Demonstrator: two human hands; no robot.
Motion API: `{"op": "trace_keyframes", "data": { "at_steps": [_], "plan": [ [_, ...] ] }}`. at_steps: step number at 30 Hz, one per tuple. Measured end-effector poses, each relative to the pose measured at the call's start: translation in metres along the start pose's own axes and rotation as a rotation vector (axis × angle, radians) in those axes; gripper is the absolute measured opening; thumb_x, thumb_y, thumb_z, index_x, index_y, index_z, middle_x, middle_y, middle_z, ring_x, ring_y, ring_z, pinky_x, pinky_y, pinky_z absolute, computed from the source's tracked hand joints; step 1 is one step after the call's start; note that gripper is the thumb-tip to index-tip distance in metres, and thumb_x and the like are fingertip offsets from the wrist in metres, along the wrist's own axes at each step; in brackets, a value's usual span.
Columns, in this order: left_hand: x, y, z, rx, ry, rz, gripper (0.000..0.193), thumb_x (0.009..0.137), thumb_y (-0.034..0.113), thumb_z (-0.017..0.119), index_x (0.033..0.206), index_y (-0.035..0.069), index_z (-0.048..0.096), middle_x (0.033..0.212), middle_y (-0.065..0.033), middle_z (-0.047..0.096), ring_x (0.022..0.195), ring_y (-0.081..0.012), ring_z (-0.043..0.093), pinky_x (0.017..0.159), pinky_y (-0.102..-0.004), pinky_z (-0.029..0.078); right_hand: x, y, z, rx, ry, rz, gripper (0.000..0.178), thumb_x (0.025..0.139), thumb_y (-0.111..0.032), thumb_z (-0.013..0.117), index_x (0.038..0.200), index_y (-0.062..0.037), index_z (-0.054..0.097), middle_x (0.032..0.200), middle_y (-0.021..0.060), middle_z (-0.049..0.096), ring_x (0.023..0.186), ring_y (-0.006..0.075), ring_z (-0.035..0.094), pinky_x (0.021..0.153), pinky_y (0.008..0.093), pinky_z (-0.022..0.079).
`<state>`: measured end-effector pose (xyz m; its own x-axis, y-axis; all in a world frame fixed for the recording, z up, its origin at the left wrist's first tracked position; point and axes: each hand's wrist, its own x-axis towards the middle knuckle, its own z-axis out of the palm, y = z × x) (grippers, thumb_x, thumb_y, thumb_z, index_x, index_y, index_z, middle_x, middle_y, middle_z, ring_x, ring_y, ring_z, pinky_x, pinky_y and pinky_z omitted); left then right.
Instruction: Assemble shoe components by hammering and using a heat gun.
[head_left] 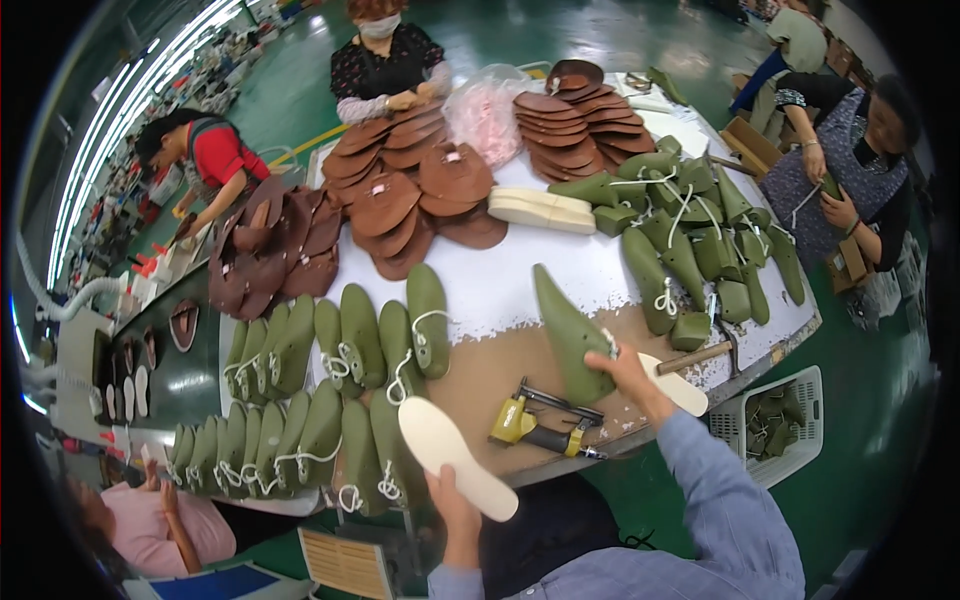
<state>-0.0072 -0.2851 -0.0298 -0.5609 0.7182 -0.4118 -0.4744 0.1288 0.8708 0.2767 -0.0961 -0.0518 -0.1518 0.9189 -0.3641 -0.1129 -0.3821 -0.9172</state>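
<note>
My left hand [458,508] is closed on the edge of a cream insole [435,432], held flat over the near edge of the table. In my right hand [634,376] is a green shoe last [568,345], gripped near its string end with the toe pointing away from me. Between the two hands lies a yellow and black pneumatic staple gun [540,428] on the bare brown part of the tabletop. Another pale insole [676,388] rests on the table beside my right wrist, and a wooden-handled hammer [696,358] lies just beyond it.
Rows of green lasts [360,340] with white strings stand at the left; more lasts [690,240] are heaped at the right. Brown leather uppers [385,215] and stacked pale insoles [540,208] lie farther back. A white crate [815,425] stands at the right. Several people work around the table.
</note>
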Motion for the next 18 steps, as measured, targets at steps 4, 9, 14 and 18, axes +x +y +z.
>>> {"op": "trace_keyframes", "data": {
  "at_steps": [4,9,14,18],
  "plan": [
    [0.001,0.02,0.039,-0.308,-0.102,-0.095,0.049,0.102,0.035,0.045,0.141,0.006,0.039,0.132,-0.0089,0.052,0.114,-0.0244,0.054,0.099,-0.0405,0.043,-0.112,-0.038,0.098,-0.519,-0.265,-0.266,0.053,0.082,-0.026,0.077,0.126,-0.0017,0.06,0.112,0.0123,0.068,0.111,0.0226,0.061,0.097,0.0359,0.048],
    [-0.024,0.059,-0.023,-0.411,-0.014,-0.176,0.057,0.095,0.057,0.047,0.123,0.007,0.056,0.106,-0.0093,0.065,0.092,-0.0228,0.065,0.081,-0.0367,0.055,-0.148,-0.009,0.159,-0.257,-0.633,-0.018,0.078,0.083,-0.033,0.075,0.144,-0.0013,0.039,0.145,0.0183,0.044,0.135,0.0271,0.042,0.11,0.0383,0.035],
    [-0.04,0.016,-0.111,-0.289,0.145,0.133,0.058,0.093,0.059,0.044,0.115,0.007,0.057,0.097,-0.0117,0.064,0.084,-0.0238,0.062,0.073,-0.0359,0.054,-0.166,0.014,0.218,-0.119,-1.241,0.162,0.11,0.074,-0.038,0.082,0.152,0.0005,0.015,0.151,0.0178,0.03,0.141,0.0253,0.03,0.117,0.0376,0.024],
    [-0.07,0.069,-0.106,-0.597,0.008,0.129,0.057,0.092,0.059,0.041,0.106,0.005,0.056,0.088,-0.012,0.061,0.079,-0.0244,0.059,0.069,-0.0371,0.053,-0.181,0.022,0.241,-0.108,-1.23,0.324,0.105,0.072,-0.025,0.085,0.149,0.0019,0.019,0.147,0.0163,0.033,0.138,0.0227,0.032,0.114,0.035,0.029]
  ]
}}
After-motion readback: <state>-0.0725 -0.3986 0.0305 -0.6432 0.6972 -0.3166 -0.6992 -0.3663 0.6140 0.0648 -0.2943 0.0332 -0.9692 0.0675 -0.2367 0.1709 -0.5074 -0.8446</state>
